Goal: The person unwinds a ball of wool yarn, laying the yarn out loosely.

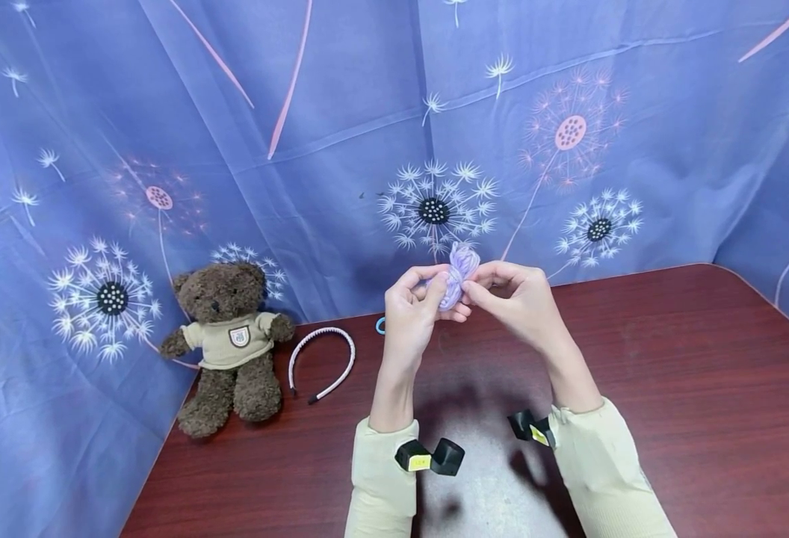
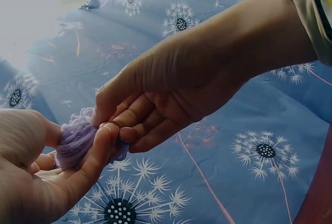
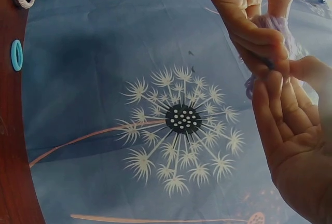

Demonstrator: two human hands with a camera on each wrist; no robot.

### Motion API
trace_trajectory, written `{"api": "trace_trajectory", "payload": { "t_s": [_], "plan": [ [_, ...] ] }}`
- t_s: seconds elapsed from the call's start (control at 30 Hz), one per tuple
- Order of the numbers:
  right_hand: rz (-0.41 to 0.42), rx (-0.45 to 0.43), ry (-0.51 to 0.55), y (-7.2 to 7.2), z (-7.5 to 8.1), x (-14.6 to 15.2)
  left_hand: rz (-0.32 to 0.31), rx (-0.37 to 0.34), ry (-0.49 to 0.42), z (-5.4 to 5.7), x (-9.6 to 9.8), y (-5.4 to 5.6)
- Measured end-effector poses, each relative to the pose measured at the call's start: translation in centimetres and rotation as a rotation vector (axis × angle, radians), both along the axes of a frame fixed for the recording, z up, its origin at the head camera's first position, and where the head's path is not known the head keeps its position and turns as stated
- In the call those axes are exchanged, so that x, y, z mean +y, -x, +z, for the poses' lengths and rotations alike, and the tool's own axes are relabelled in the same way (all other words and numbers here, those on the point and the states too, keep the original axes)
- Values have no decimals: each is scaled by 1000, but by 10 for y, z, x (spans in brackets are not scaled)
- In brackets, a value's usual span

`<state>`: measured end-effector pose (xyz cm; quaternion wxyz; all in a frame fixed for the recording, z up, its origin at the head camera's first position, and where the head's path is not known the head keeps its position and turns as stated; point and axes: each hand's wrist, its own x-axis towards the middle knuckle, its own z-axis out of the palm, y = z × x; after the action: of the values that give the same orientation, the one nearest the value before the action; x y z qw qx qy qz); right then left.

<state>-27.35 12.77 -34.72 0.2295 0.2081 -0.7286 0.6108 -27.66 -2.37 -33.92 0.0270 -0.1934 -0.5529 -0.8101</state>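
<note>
2 hands [image 1: 409,314] [image 1: 521,302] pinch a bundle of lilac yarn [image 1: 463,261]

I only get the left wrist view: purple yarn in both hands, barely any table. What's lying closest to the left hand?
Observer: A light-blue ring on the table; in the head view the left hand partly hides it.
Operator: Further left of that?
Observer: A pale headband, lying on the table.
Operator: Anything past it?
Observer: A brown teddy bear, left of the headband, against the backdrop.
</note>
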Motion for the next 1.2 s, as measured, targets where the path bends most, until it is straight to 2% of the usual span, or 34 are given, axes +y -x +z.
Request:
{"api": "trace_trajectory", "payload": {
  "t_s": [0.27,0.47,0.67,0.77,0.87,1.0,1.2],
  "plan": [
    [-106,40,-42,-1,0,-5,12,-23,1,-1,2,1],
    [-178,59,-34,-1,1,-6,-43,-69,-20,-2,1,3],
    [-130,67,2,-3,1,-6,-118,-155,-105,0,-2,3],
    [-89,108,0,-5,1,-5,-156,-188,-145,2,-4,2],
    [-67,159,-11,-5,2,-5,-176,-195,-149,3,-5,1],
    [-76,204,-33,-4,2,-6,-175,-179,-123,3,-5,0],
    [-127,201,-58,-3,3,-7,-119,-130,-53,2,-4,0]
  ]
}}
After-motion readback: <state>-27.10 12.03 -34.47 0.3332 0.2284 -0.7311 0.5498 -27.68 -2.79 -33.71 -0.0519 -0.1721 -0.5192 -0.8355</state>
